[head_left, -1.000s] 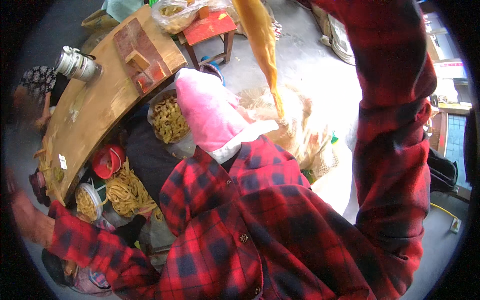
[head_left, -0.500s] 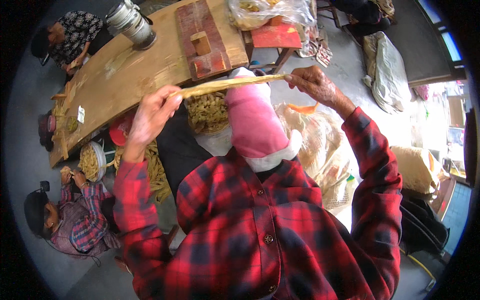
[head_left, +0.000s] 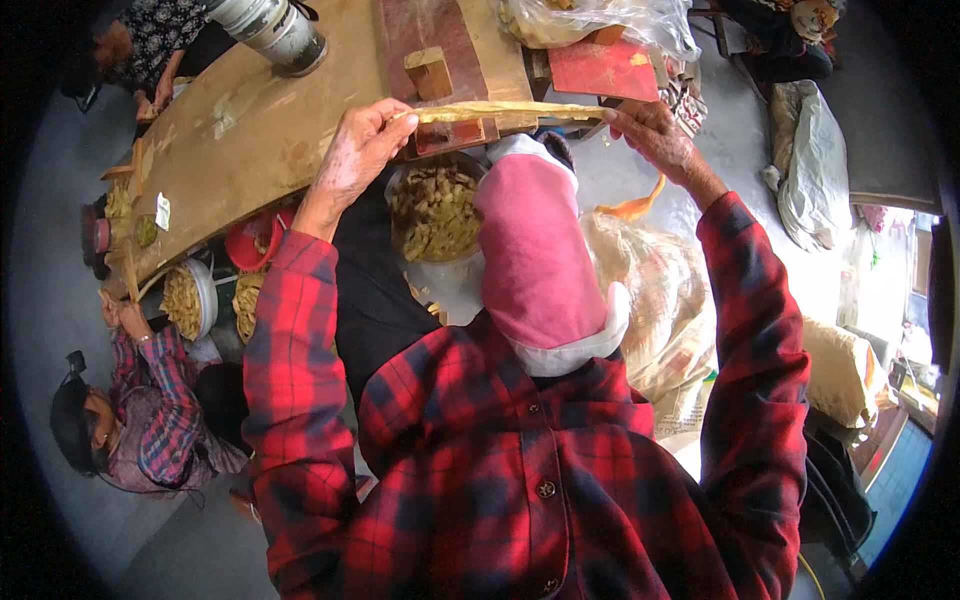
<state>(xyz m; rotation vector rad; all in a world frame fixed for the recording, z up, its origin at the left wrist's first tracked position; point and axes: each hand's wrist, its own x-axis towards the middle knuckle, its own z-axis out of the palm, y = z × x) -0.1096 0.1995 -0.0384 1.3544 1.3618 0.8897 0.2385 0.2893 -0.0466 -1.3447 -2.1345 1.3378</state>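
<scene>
A long, flat, yellowish strip (head_left: 510,109), perhaps a dried or pickled vegetable, is stretched nearly level between my hands. My left hand (head_left: 358,152) pinches one end between thumb and fingers, over the table's near edge. At the other end, my right hand (head_left: 658,145) is closed in a pinch, in front of the red stool. Below the strip stands a round container (head_left: 398,235) full of brownish-yellow chopped or rolled pieces (head_left: 440,205). A pink cloth with white edging (head_left: 535,245) lies over my leg, right of the container.
The wooden table (head_left: 300,130) carries a dark red board (head_left: 410,30), a wooden block (head_left: 428,74) and a metal canister (head_left: 270,35). A red stool (head_left: 600,72) holds a plastic bag (head_left: 610,20). A large sack (head_left: 650,270) is at my right. Two people (head_left: 160,420) work on the left.
Both hands, still gripping the strip, have moved up and to the right in the picture. The view has shifted, and more of the container below shows.
</scene>
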